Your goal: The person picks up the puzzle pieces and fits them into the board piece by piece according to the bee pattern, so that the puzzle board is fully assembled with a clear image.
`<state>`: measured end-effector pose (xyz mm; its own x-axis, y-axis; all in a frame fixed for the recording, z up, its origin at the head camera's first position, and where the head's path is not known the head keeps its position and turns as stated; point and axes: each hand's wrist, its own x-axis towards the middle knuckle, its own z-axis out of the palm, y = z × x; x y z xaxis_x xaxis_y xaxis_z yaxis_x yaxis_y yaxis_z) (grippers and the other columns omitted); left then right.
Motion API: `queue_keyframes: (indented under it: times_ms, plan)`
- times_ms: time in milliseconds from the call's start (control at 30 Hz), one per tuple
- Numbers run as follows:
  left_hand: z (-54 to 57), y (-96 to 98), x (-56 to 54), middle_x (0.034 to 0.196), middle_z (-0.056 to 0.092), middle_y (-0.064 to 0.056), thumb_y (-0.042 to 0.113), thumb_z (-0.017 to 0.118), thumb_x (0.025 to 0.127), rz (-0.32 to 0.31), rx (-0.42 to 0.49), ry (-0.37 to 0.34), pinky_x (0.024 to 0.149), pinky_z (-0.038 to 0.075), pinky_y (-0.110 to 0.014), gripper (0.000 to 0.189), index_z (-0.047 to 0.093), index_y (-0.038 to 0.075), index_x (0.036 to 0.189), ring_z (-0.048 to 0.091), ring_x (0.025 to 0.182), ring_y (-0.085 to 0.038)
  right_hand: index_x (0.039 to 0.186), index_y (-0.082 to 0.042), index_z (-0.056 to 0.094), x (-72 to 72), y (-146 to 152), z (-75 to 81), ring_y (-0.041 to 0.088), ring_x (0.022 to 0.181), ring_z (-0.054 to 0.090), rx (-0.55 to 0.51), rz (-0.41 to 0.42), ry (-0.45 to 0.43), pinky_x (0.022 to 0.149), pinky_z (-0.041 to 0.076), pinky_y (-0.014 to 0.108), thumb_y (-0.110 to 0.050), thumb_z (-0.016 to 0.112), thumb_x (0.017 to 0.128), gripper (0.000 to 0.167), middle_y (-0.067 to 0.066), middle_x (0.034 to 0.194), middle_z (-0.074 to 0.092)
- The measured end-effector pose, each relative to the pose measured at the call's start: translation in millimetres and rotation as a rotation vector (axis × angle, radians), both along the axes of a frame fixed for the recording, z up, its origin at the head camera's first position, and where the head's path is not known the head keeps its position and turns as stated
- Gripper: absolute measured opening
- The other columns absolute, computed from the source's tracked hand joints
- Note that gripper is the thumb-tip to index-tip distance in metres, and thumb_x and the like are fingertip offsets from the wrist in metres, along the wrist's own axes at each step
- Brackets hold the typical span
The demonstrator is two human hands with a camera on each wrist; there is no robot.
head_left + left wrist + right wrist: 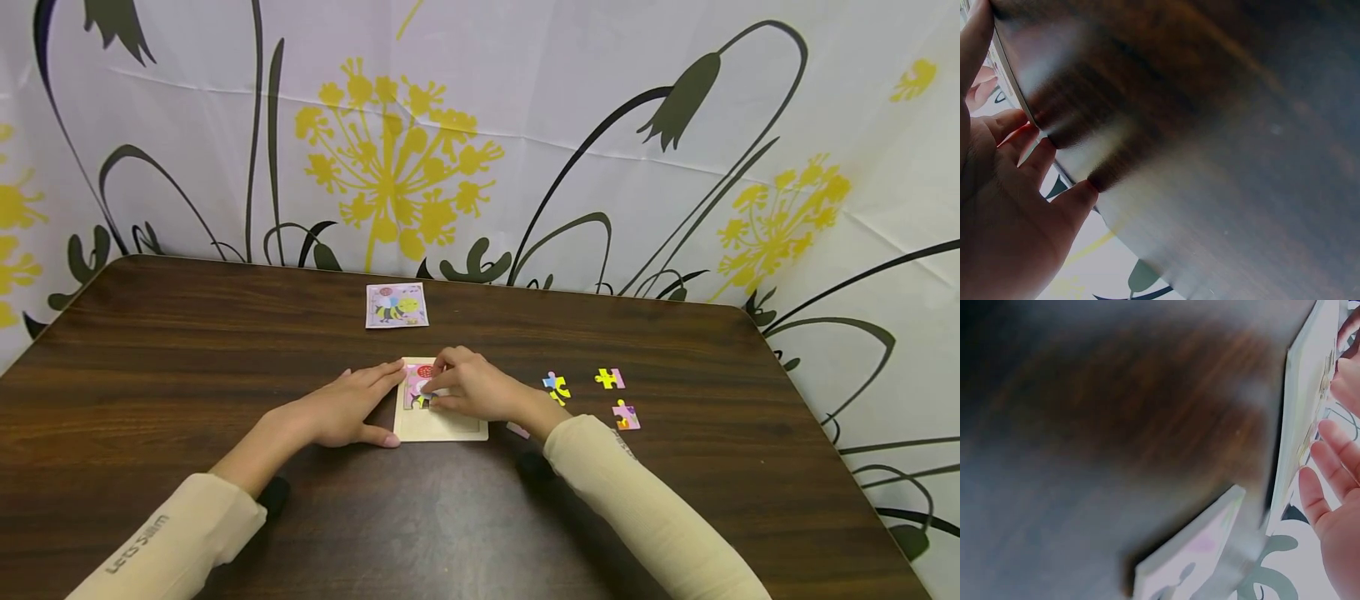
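Note:
A pale puzzle board (442,429) lies on the table, with pink, red and yellow jigsaw pieces (411,392) in its upper left part. My left hand (341,410) rests along the board's left edge, its fingers spread and the thumb near the lower corner. From the right, my right hand (472,387) reaches over the board, with thumb and fingertips at a puzzle piece (425,398) that they partly hide. In the right wrist view, the other fingers (1313,494) extend close to the board's edge (1288,425).
Loose puzzle pieces lie right of the board: a blue and yellow one (557,385), a yellow and pink one (611,378) and a pink one (627,416). Another pink piece (517,429) shows under my right forearm. A bee picture card (396,306) lies behind the board on the brown table (225,350).

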<state>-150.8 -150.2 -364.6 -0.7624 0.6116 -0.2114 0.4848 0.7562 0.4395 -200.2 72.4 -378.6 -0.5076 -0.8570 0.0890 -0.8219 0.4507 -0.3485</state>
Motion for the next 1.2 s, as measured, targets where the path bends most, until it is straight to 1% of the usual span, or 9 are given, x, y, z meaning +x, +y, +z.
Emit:
queue_keyframes:
  times_ms: [67, 100, 333, 467, 600, 700, 900, 1200]
  plan:
    - [0.0, -0.1, 0.0, 0.147, 0.02, -0.023, 0.046, 0.064, 0.081, 0.001, 0.002, -0.006, 0.097, 0.018, -0.065, 0.086, 0.027, -0.003, 0.141, 0.022, 0.131, -0.042, 0.103, -0.012, 0.071, 0.8, 1, 0.2, 0.018, 0.092, 0.046, -0.003, -0.003, -0.001, 0.078, 0.038, 0.028, -0.024, 0.066, 0.085, 0.022, 0.004, 0.101, 0.052]
    - [0.0, -0.1, -0.1, 0.147, 0.02, -0.023, 0.046, 0.063, 0.081, 0.001, 0.003, -0.007, 0.097, 0.018, -0.065, 0.086, 0.027, -0.003, 0.141, 0.022, 0.131, -0.042, 0.102, -0.011, 0.071, 5.7, 0, 6.6, 0.019, 0.092, 0.046, 0.01, -0.016, -0.006, 0.079, 0.038, 0.029, -0.02, 0.067, 0.084, 0.021, 0.006, 0.1, 0.052]
    - [0.2, -0.7, -0.5, 0.146, 0.02, -0.023, 0.045, 0.064, 0.081, 0.001, 0.005, -0.004, 0.097, 0.018, -0.066, 0.085, 0.027, -0.004, 0.14, 0.023, 0.13, -0.042, 0.109, -0.017, 0.07, 8.0, 0, 8.0, 0.017, 0.098, 0.044, 0.084, -0.039, -0.019, 0.079, 0.034, 0.03, -0.025, 0.066, 0.085, 0.025, 0.003, 0.106, 0.051]
    - [0.3, -0.7, -0.5, 0.147, 0.02, -0.023, 0.045, 0.064, 0.081, 0.0, 0.006, -0.008, 0.097, 0.018, -0.066, 0.085, 0.027, -0.004, 0.14, 0.022, 0.13, -0.042, 0.11, -0.016, 0.068, 8.6, 0, 9.0, 0.016, 0.105, 0.045, 0.088, -0.029, -0.042, 0.08, 0.033, 0.031, -0.025, 0.066, 0.085, 0.027, 0.002, 0.114, 0.053]
    - [0.8, -0.7, -0.5, 0.147, 0.019, -0.023, 0.045, 0.064, 0.081, 0.001, 0.01, -0.013, 0.097, 0.017, -0.065, 0.086, 0.026, -0.004, 0.14, 0.022, 0.13, -0.043, 0.116, -0.013, 0.065, 9.7, -1, 9.9, 0.015, 0.117, 0.044, 0.099, -0.013, -0.068, 0.086, 0.033, 0.033, -0.024, 0.066, 0.085, 0.033, 0.001, 0.124, 0.053]
    - [1.1, -0.9, -0.5, 0.146, 0.019, -0.023, 0.045, 0.064, 0.081, 0.001, 0.009, -0.012, 0.097, 0.017, -0.065, 0.086, 0.026, -0.004, 0.14, 0.022, 0.13, -0.043, 0.118, -0.012, 0.063, 11.4, -1, 10.7, 0.015, 0.121, 0.041, 0.126, -0.009, -0.064, 0.089, 0.031, 0.035, -0.024, 0.065, 0.086, 0.035, 0.001, 0.127, 0.052]
    - [0.8, -1.2, -1.3, 0.147, 0.019, -0.023, 0.046, 0.064, 0.081, 0.0, 0.004, -0.008, 0.098, 0.017, -0.065, 0.086, 0.026, -0.004, 0.141, 0.021, 0.131, -0.043, 0.117, -0.012, 0.064, 13.0, 0, 10.7, 0.015, 0.122, 0.04, 0.143, -0.005, -0.045, 0.091, 0.03, 0.037, -0.023, 0.064, 0.086, 0.033, 0.001, 0.127, 0.052]
    - [-1.0, -0.6, -1.6, 0.147, 0.019, -0.022, 0.047, 0.063, 0.081, -0.002, -0.005, -0.01, 0.098, 0.017, -0.065, 0.087, 0.026, -0.003, 0.141, 0.022, 0.131, -0.041, 0.113, -0.011, 0.065, 11.0, 10, 16.6, 0.016, 0.115, 0.045, 0.094, -0.05, -0.102, 0.087, 0.034, 0.034, -0.02, 0.065, 0.086, 0.029, 0.002, 0.119, 0.056]
